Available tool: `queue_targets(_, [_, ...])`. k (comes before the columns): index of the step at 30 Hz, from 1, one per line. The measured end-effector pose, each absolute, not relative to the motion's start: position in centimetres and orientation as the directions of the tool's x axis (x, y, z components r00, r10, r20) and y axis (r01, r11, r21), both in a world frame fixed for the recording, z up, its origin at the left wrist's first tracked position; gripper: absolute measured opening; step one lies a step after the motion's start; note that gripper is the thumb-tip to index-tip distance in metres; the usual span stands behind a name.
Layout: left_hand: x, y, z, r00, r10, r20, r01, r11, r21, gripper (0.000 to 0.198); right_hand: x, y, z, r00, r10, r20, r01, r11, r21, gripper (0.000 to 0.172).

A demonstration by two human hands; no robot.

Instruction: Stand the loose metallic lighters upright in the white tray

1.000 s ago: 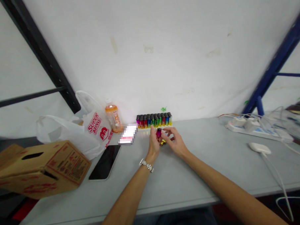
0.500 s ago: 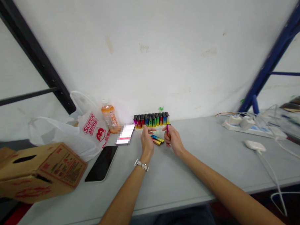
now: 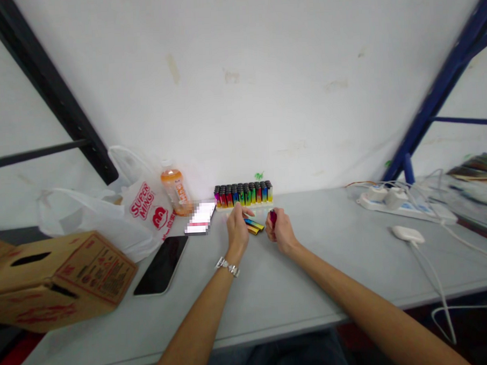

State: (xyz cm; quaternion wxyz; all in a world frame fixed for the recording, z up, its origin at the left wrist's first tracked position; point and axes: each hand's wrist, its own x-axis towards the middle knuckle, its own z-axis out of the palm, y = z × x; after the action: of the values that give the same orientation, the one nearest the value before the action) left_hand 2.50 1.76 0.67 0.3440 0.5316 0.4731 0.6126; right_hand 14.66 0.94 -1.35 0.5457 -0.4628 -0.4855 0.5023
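My right hand [image 3: 283, 233] is closed around a purple lighter [image 3: 273, 217], most of which the fingers hide. To its left, my left hand [image 3: 237, 229] rests with the fingers stretched to the right and parted, and I see nothing held in it. Between the hands a few loose lighters [image 3: 254, 225] lie on the table, yellow with blue and orange ends, partly behind the left fingers. Just beyond the hands, several rainbow-coloured lighters [image 3: 244, 194] with black tops stand upright in rows on a pale tray [image 3: 264, 206].
On the left are a cardboard box [image 3: 98, 272], a white plastic bag [image 3: 95, 221], an orange drink bottle [image 3: 176, 192], a dark phone [image 3: 161, 265] and a second phone with a lit screen [image 3: 200, 217]. A power strip [image 3: 408, 208] and a white charger [image 3: 408, 234] with cables lie right.
My right hand has turned and drawn slightly closer to me, with the purple lighter still in its grip. The left hand stays nearly in place. The whole view has shifted slightly.
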Motion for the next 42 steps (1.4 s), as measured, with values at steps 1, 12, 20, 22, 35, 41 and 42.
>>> queue_targets(1, [2.4,1.9,0.6,-0.195,0.920,0.339,0.107,-0.324,0.940,0.065,14.6,0.8,-1.2,0.047,0.999,0.016,-0.184,0.024,-0.983,0.056])
queue_targets(12, [0.9,3.5,-0.4,-0.099,0.903,0.419,0.369,-0.358,0.858,0.052,16.3,1.7,-1.1,0.067,0.954,0.293,-0.051,0.297,-0.954,0.044])
queue_targets(20, [-0.6,4.9,-1.8,0.072,0.911,0.406,0.685,-0.341,0.644,0.021,17.9,6.1,-0.2,0.002,0.857,0.515,0.435,0.463,-0.772,0.032])
queue_targets(22, [-1.1,5.0,-2.1,0.136,0.913,0.384,0.723,-0.356,0.592,0.019,17.9,7.6,0.1,-0.023,0.833,0.553,0.475,0.495,-0.727,0.031])
queue_targets(35, [-1.7,3.3,-1.0,0.259,0.933,0.250,0.804,-0.352,0.479,0.062,17.5,12.6,1.1,-0.245,0.818,0.521,0.495,0.568,-0.658,0.014])
queue_targets(41, [-1.8,3.1,-1.1,0.182,0.956,0.232,0.858,-0.269,0.437,0.075,17.6,13.1,1.5,-0.254,0.820,0.513,0.555,0.558,-0.617,0.011])
queue_targets(42, [-1.9,3.1,-1.1,0.169,0.960,0.225,0.868,-0.253,0.427,0.079,17.7,13.1,1.4,-0.243,0.810,0.534,0.588,0.561,-0.583,0.012])
